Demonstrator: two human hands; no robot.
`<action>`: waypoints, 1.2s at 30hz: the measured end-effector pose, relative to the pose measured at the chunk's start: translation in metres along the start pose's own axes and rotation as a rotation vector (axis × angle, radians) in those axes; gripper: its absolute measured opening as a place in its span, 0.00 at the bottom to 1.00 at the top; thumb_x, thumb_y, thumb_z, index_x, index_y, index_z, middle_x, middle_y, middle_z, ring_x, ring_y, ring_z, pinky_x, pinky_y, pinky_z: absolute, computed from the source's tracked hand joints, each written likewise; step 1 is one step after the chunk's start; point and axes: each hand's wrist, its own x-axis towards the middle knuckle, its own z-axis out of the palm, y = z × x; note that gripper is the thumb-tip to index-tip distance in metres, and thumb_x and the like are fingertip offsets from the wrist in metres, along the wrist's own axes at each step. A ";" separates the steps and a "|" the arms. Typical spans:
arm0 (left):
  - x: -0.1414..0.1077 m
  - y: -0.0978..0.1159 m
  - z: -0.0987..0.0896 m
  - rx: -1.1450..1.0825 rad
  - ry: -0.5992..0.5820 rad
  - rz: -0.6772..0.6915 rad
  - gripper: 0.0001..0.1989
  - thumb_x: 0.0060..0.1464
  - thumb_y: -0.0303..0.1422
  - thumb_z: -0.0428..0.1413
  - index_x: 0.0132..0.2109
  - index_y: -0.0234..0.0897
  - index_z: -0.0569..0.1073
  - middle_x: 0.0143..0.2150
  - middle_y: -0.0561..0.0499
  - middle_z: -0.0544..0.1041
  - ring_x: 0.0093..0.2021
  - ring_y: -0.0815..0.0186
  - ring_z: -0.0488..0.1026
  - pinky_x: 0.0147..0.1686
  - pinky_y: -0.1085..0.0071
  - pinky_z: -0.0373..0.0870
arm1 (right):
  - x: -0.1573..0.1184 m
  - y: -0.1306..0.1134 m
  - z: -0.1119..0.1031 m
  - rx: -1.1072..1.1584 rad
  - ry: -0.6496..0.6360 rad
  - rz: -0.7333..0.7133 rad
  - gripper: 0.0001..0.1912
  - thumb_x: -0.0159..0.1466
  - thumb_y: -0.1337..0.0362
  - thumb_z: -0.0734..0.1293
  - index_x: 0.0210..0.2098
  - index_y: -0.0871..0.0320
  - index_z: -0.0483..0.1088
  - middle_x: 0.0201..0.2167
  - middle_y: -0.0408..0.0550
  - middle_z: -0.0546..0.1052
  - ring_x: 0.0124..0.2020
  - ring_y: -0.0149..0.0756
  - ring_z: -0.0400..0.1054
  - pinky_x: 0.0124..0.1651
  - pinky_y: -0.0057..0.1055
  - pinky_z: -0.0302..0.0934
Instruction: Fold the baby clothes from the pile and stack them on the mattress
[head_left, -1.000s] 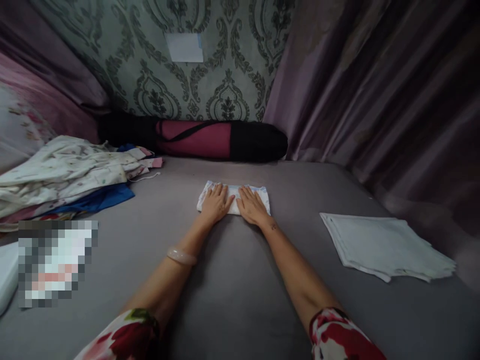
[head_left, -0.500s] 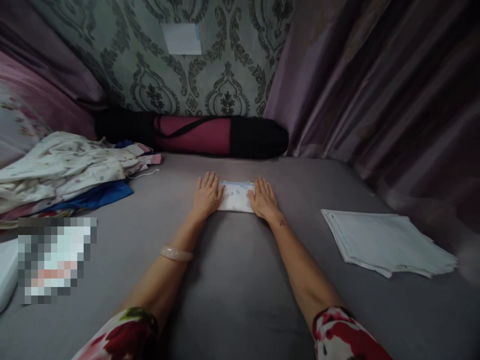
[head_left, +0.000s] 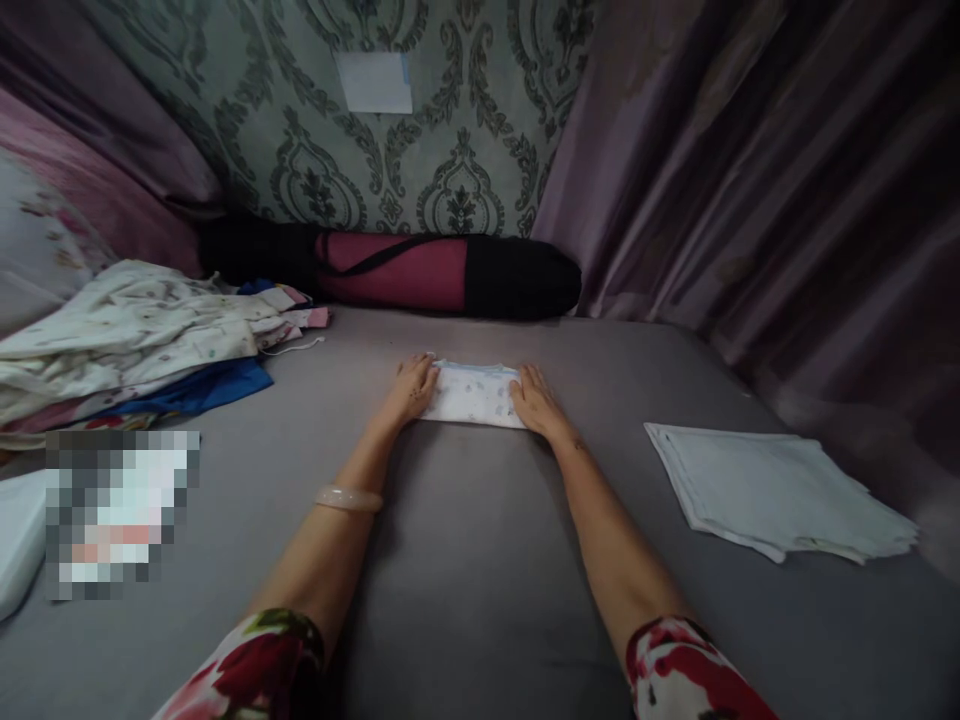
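Note:
A small folded white cloth with a faint print and a light blue edge (head_left: 474, 393) lies flat on the grey bed sheet, between my two hands. At its left end, my left hand (head_left: 415, 387) has its fingers bent round the side, with the thumb on top. My right hand (head_left: 534, 400) grips the right end the same way, its thumb resting on the cloth. The fingertips of both hands are partly hidden behind the edges.
A heap of pale printed clothes (head_left: 150, 320) with a blue garment (head_left: 202, 390) lies at the left. Flat white cloths (head_left: 772, 490) are stacked at the right. A black and red long bag (head_left: 397, 272) lies against the wall. A blurred-out item (head_left: 127, 515) is at the lower left.
My hands have moved apart to the ends of the cloth, and more of its print shows between them. The fingers, stretched out flat before, are now bent round its ends.

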 end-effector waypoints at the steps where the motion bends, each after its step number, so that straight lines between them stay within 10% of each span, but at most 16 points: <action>1: 0.000 0.003 -0.003 0.000 0.051 -0.012 0.26 0.66 0.38 0.35 0.63 0.35 0.63 0.66 0.43 0.62 0.68 0.58 0.55 0.66 0.52 0.49 | 0.000 -0.004 -0.002 -0.005 0.029 -0.009 0.32 0.70 0.57 0.46 0.67 0.71 0.50 0.69 0.61 0.51 0.70 0.44 0.40 0.69 0.43 0.36; 5: -0.007 0.028 -0.007 0.066 0.115 0.068 0.25 0.66 0.39 0.36 0.64 0.37 0.63 0.67 0.45 0.61 0.69 0.57 0.51 0.67 0.49 0.42 | -0.004 -0.032 -0.004 -0.020 0.087 -0.144 0.31 0.70 0.58 0.47 0.68 0.69 0.49 0.70 0.58 0.48 0.71 0.44 0.36 0.70 0.44 0.31; 12: -0.016 0.053 0.017 0.116 -0.160 0.122 0.27 0.67 0.40 0.34 0.68 0.34 0.56 0.70 0.44 0.55 0.70 0.56 0.48 0.66 0.52 0.45 | -0.013 -0.058 0.015 -0.017 -0.040 -0.220 0.30 0.69 0.62 0.48 0.67 0.69 0.52 0.69 0.55 0.53 0.70 0.41 0.41 0.69 0.41 0.35; 20: -0.009 0.038 0.009 0.194 0.043 0.155 0.28 0.67 0.41 0.34 0.67 0.33 0.58 0.68 0.43 0.58 0.70 0.56 0.49 0.67 0.55 0.41 | -0.005 -0.036 0.007 -0.064 0.020 -0.133 0.31 0.70 0.59 0.47 0.67 0.70 0.50 0.69 0.58 0.51 0.70 0.44 0.40 0.69 0.43 0.33; 36: 0.009 -0.002 0.009 0.154 -0.009 0.025 0.25 0.60 0.26 0.40 0.63 0.32 0.61 0.64 0.38 0.64 0.63 0.53 0.61 0.60 0.52 0.56 | 0.015 0.008 -0.002 -0.020 0.020 -0.018 0.26 0.70 0.64 0.49 0.64 0.68 0.57 0.62 0.61 0.63 0.63 0.44 0.55 0.62 0.39 0.49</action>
